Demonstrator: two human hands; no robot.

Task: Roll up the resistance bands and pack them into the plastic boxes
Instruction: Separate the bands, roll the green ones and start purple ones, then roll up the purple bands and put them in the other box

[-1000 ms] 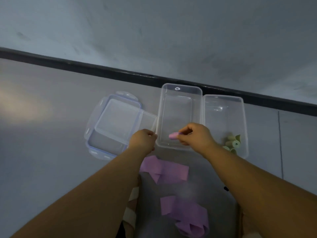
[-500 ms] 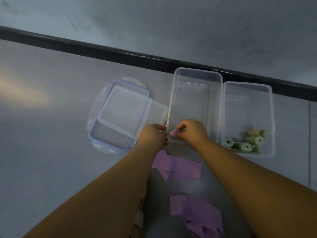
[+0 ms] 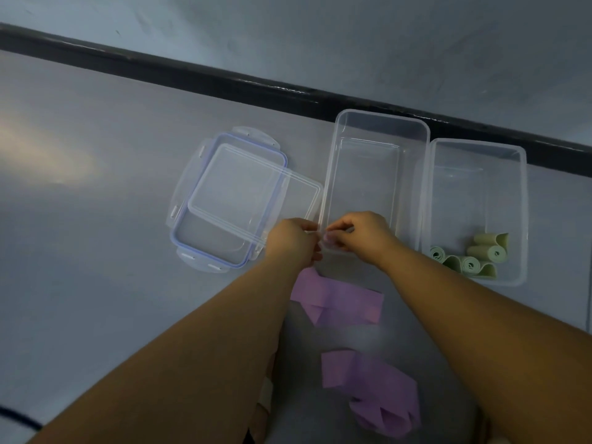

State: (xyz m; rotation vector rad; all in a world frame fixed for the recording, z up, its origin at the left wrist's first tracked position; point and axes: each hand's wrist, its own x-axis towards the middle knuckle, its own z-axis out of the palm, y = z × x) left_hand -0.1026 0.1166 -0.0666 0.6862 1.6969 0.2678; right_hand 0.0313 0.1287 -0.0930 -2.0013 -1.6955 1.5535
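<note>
Right hand (image 3: 362,237) pinched small purple rolled band (image 3: 329,241) at near rim of empty clear plastic box (image 3: 381,123) | left hand (image 3: 293,243): hold unclear | best: keep it tight until seated inside.

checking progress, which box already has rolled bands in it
The right box: green rolls lie at its near end. The left box, beside the lids, shows only a bare floor where visible.
</note>
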